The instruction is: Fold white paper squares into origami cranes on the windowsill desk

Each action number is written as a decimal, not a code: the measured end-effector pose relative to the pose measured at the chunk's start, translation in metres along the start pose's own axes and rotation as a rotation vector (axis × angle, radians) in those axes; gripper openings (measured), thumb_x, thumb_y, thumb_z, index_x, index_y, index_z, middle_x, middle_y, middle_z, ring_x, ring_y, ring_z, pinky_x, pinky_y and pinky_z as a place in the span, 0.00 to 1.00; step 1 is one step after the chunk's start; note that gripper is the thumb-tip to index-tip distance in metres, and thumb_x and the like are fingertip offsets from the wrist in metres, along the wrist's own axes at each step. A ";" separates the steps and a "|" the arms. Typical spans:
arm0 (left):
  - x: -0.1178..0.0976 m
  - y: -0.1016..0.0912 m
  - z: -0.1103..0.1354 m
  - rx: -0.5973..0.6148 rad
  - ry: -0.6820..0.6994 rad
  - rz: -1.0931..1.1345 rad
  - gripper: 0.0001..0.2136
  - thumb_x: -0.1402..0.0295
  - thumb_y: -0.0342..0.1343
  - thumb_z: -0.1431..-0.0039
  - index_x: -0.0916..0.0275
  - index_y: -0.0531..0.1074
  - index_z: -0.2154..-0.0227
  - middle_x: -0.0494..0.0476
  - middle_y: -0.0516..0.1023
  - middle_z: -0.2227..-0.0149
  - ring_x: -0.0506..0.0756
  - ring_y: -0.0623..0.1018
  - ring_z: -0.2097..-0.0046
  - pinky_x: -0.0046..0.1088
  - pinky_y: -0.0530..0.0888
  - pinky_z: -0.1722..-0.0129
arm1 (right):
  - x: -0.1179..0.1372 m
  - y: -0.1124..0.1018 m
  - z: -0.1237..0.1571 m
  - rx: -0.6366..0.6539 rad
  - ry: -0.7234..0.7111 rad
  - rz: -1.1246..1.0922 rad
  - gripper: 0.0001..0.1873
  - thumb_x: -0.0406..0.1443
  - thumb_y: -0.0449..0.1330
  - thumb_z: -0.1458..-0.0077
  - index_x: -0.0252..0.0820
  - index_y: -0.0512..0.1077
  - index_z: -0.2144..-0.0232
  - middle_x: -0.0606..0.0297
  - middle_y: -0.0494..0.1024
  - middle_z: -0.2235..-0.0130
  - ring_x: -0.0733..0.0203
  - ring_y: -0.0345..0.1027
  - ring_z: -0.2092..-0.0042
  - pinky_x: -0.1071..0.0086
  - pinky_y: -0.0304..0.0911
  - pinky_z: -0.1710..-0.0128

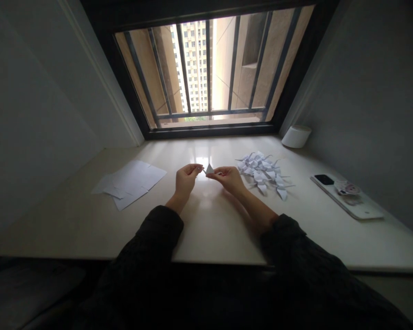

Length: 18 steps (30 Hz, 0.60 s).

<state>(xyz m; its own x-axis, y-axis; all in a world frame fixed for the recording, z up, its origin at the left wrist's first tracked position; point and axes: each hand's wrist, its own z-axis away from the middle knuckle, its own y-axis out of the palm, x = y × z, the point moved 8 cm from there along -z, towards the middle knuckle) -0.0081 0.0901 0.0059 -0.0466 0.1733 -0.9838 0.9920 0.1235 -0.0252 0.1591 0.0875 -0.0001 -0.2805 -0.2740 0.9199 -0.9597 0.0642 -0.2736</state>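
Note:
Above the middle of the pale table [206, 229], both my hands pinch a small folded white paper figure [209, 169]. My left hand [186, 177] grips its left tip with closed fingers. My right hand [229, 178] holds its right side, fingers curled. The paper is small and partly hidden by my fingertips. Dark sleeves cover both forearms.
A pile of several folded white paper cranes [264, 173] lies right of my hands. Flat white sheets [130, 182] lie to the left. A phone [346, 196] rests face down at the right, with a white roll [296, 136] in the far right corner. A barred window [209, 73] is ahead.

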 end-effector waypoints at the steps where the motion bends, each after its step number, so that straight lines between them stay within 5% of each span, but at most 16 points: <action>1: 0.000 -0.001 0.001 -0.017 -0.001 0.007 0.13 0.61 0.61 0.53 0.64 0.77 0.67 0.59 0.81 0.64 0.56 0.78 0.61 0.31 0.72 0.62 | 0.000 -0.001 0.000 -0.009 0.003 -0.019 0.14 0.47 0.66 0.60 0.44 0.80 0.74 0.65 0.79 0.76 0.61 0.69 0.74 0.70 0.59 0.73; 10: -0.002 0.010 0.005 0.063 0.030 0.042 0.17 0.60 0.63 0.54 0.62 0.77 0.62 0.60 0.80 0.60 0.56 0.78 0.58 0.32 0.72 0.60 | 0.000 -0.001 0.000 -0.009 0.041 -0.142 0.15 0.46 0.67 0.61 0.41 0.80 0.74 0.64 0.79 0.76 0.62 0.68 0.75 0.70 0.58 0.74; 18: -0.003 0.007 0.007 0.028 0.031 0.002 0.12 0.60 0.64 0.55 0.61 0.79 0.69 0.58 0.81 0.63 0.56 0.78 0.60 0.33 0.72 0.61 | 0.001 0.000 -0.001 0.004 0.015 -0.029 0.14 0.47 0.66 0.60 0.46 0.81 0.71 0.66 0.80 0.75 0.60 0.70 0.73 0.69 0.59 0.72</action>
<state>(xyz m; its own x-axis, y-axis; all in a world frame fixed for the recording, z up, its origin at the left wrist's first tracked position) -0.0003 0.0837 0.0075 -0.0475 0.2033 -0.9780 0.9950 0.0962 -0.0284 0.1587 0.0880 0.0013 -0.2528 -0.2614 0.9315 -0.9674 0.0521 -0.2479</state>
